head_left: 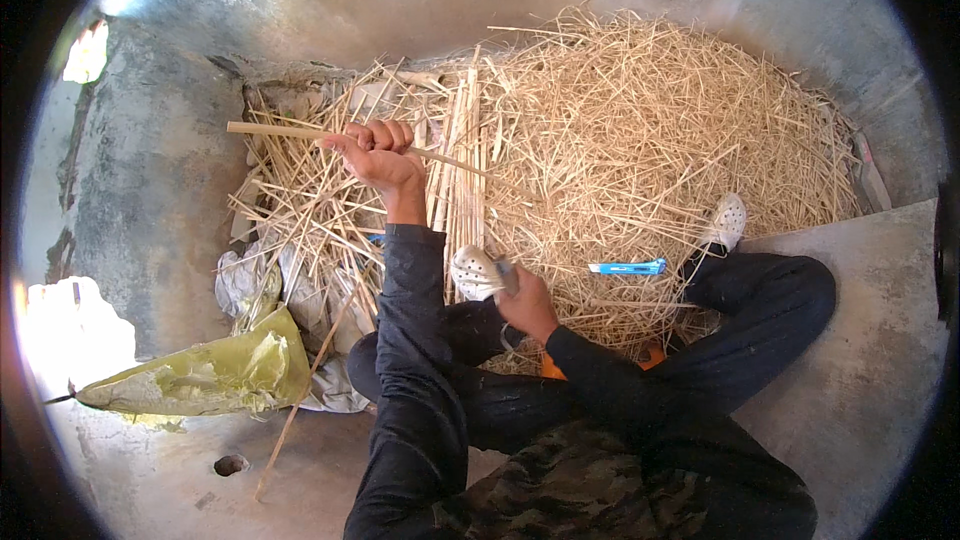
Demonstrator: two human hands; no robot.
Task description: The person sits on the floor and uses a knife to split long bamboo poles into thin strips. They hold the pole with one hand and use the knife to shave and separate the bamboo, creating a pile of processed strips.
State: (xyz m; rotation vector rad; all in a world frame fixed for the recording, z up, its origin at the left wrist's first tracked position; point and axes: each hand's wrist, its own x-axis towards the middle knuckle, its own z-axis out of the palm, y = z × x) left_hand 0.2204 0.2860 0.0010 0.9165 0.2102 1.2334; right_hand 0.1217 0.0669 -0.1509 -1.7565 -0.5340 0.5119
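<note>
Nearest, just below mid-frame: right hand (530, 308), fingers closed round a short grey tool (510, 279) beside a white clog (473, 272), blade and handle hard to tell apart. Farther up, left of centre, left hand (383, 162) clamps a pale strip (275, 129), fingers curled and thumb pressed to it, long axis slanting gently from thick end at upper left down to thin end near mid-frame. Strip lies up and mostly left of the right fingers, left hand being the nearer; thin end sits above the tool, apart from it, against loose shavings (670, 130) heaped toward upper right.
</note>
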